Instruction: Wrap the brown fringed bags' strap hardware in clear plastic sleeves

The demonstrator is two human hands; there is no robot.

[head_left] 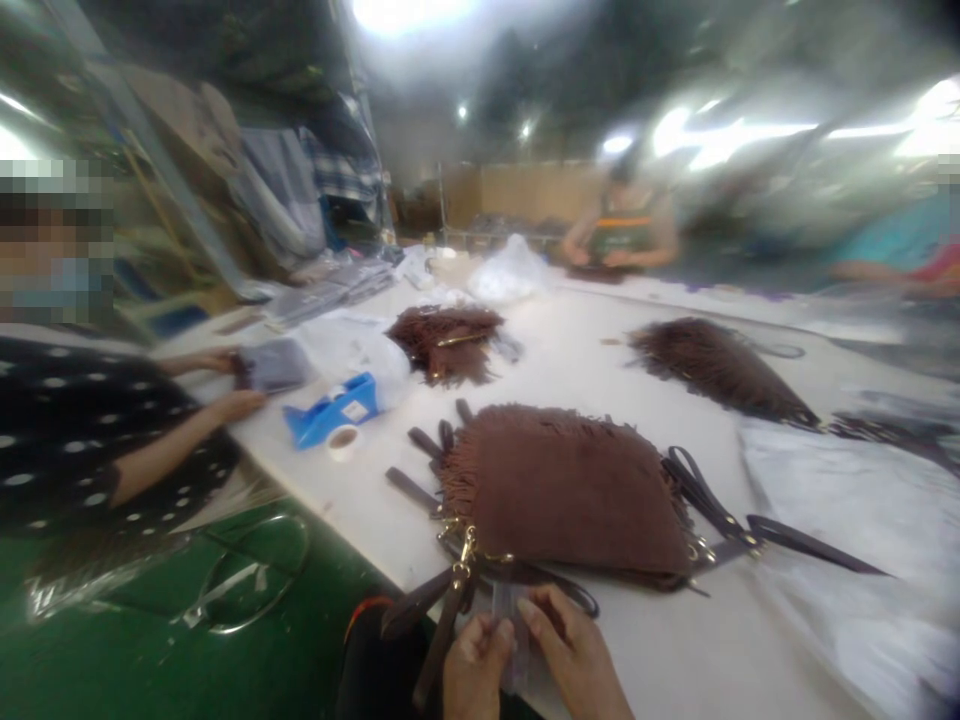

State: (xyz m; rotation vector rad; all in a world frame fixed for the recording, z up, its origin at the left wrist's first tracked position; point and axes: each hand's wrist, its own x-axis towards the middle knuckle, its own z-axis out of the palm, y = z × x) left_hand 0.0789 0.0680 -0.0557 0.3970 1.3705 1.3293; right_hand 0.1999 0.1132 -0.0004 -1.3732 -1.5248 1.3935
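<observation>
A brown suede fringed bag lies on the white table in front of me, its dark straps and gold clasps spilling off both ends. At the table's near edge my left hand and my right hand meet, fingers pinched together on a small clear plastic piece just below the bag's left clasp. A dark strap hangs down beside my left hand.
Two more fringed brown bags lie further back. A blue tape dispenser and tape roll sit left. A person in a dotted top works at left; others sit at the far end. White plastic sheets cover the right.
</observation>
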